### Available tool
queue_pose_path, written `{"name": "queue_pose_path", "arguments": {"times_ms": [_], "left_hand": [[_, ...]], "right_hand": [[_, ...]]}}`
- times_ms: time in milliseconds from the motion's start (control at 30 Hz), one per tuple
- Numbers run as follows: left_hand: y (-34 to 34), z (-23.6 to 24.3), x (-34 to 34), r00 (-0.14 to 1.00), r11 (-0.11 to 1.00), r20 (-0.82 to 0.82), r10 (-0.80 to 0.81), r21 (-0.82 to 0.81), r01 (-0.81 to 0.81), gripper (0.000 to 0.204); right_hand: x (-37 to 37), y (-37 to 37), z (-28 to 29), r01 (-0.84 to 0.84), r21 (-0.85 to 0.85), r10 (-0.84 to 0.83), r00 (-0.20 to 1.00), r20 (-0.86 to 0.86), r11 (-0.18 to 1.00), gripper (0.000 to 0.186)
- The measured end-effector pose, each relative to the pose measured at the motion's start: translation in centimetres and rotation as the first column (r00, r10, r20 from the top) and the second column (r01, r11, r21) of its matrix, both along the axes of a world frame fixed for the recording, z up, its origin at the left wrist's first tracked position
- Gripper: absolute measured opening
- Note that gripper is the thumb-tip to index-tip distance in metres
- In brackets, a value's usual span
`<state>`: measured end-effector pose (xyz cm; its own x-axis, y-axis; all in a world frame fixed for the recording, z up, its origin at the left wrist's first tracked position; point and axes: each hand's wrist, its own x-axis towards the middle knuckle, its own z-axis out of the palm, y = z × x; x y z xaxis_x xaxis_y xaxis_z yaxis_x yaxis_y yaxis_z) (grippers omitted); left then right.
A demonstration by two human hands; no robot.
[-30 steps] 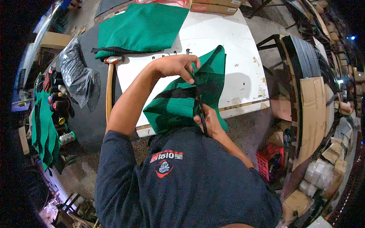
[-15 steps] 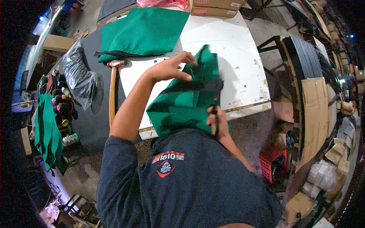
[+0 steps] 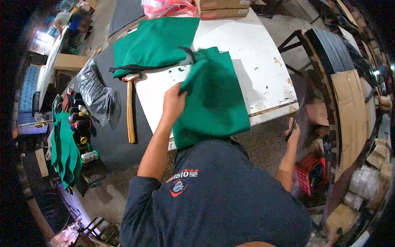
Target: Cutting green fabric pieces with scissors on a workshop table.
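Note:
My left hand (image 3: 174,102) is closed on the left edge of a green fabric piece (image 3: 218,105). The piece hangs over the table's front edge against my body, its upper part blurred by motion. A dark strip (image 3: 187,52) shows at its upper left. Away from the cloth on the right, my right hand (image 3: 293,131) is wrapped round the black handle of what look like scissors (image 3: 291,128); their blades are blurred. Beyond my left hand lies another green fabric piece (image 3: 158,43) with a black edge. A hammer (image 3: 130,107) with a wooden handle rests left of the white tabletop (image 3: 265,61).
Thread spools (image 3: 88,156) and green strips (image 3: 66,152) lie at the left, near a plastic-wrapped bundle (image 3: 95,92). Cardboard boxes (image 3: 224,9) and a pink-and-white plastic bag (image 3: 168,7) stand at the back. A rack with cardboard (image 3: 347,119) and a red crate (image 3: 306,175) are at the right.
My right hand has swung away from the cloth to the right with the scissors. My left hand, open above the fabric before, now grips its edge lower down; the fabric has shifted.

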<state>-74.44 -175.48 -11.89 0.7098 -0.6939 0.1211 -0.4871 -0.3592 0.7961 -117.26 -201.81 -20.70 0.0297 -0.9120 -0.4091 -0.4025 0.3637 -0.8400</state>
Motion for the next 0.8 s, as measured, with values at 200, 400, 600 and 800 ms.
{"name": "queue_pose_path", "arguments": {"times_ms": [200,400,600,800], "left_hand": [[-11.8,14.4,-17.1,0.455,0.538,0.362,-0.814,0.171,0.826,0.017],[-20.6,16.7,-36.0,0.269,0.412,0.762,-0.589,-0.003,0.911,0.014],[-24.2,16.5,-36.2,0.263,0.343,0.503,-0.824,0.073,0.936,0.022],[-25.1,12.5,-28.9,0.302,0.300,0.002,-0.953,-0.112,0.947,0.032]], "right_hand": [[-9.7,3.7,-4.4,0.311,0.117,-0.315,0.949,0.017,0.943,0.068],[-14.9,7.8,-3.8,0.445,0.030,-0.446,0.894,0.036,0.895,0.066],[-21.2,14.9,-4.9,0.520,-0.036,-0.521,0.853,-0.037,0.853,0.064],[-16.6,11.0,-8.0,0.357,-0.090,-0.360,0.933,-0.014,0.930,0.062]]}}
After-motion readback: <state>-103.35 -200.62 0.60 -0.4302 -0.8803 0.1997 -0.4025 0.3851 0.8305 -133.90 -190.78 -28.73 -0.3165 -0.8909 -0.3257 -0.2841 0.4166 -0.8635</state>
